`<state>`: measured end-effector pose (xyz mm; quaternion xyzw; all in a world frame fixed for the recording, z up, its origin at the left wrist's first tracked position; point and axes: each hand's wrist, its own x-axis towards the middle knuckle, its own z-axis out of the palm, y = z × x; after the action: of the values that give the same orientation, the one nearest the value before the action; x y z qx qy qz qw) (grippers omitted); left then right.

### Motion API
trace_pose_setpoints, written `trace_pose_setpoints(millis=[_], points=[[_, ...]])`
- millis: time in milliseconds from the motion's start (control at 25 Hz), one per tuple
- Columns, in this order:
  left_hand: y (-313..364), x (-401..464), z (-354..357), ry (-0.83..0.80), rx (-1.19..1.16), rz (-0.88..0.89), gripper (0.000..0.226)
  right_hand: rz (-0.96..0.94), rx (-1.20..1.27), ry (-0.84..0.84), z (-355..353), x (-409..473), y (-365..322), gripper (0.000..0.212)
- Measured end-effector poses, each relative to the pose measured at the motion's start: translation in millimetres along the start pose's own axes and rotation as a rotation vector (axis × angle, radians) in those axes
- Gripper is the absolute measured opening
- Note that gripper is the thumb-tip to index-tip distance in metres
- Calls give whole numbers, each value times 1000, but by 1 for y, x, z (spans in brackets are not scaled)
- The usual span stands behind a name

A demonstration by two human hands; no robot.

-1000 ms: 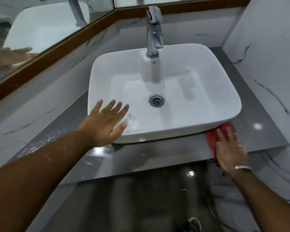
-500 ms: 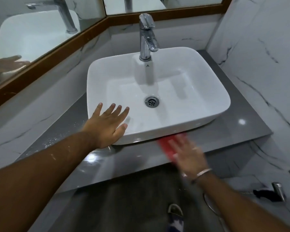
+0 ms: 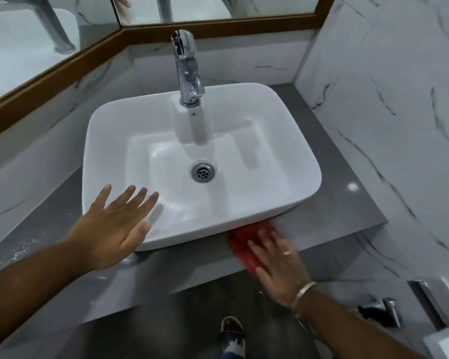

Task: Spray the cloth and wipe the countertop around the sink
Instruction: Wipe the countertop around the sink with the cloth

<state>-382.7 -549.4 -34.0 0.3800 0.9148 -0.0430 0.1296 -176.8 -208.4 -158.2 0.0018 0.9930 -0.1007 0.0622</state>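
Observation:
A white rectangular sink sits on a grey countertop. A red cloth lies flat on the counter strip just in front of the sink's front right part. My right hand presses down on the cloth with fingers spread and is motion-blurred. My left hand rests open on the sink's front left rim, fingers apart, holding nothing. No spray bottle is in view.
A chrome tap stands at the back of the sink. Marble walls close in on the right and back, with wood-framed mirrors above. White specks lie on the counter's left part. A metal fitting sits low on the right wall.
My right hand slid the red cloth left along the counter's front strip, from the sink's right corner toward the middle, and is now a little right of that. My left hand stayed on the rim.

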Motion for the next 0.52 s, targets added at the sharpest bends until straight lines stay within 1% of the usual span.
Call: trace_pose_setpoints(millis=[40,80,160,200,240,280,320,400,480,520], points=[[0,1,-2,-9,-9,-8,70,63,-34,13,-16,8,42,65],[0,0,-3,-15,-13,-10,70,189,-24,23,-30,16,84,63],[0,2,-4,-31,-8,-12,69,560,0,51,-55,36,154,60],[-1,3,-4,-39,-3,-22,69,694,35,60,-66,48,174,59],[-2,3,-2,-45,5,-30,69,754,27,79,-68,54,178,59],[-3,3,0,-44,12,-28,69,732,15,88,-65,56,170,61],[-4,2,2,-33,15,-24,68,667,1,67,-57,49,153,64],[-6,1,4,24,13,-28,68,447,18,-35,-37,16,91,67],[-1,4,5,89,7,-41,70,189,6,-95,-19,-16,28,66],[4,1,4,134,-7,-69,72,85,15,-118,-14,-17,2,66]])
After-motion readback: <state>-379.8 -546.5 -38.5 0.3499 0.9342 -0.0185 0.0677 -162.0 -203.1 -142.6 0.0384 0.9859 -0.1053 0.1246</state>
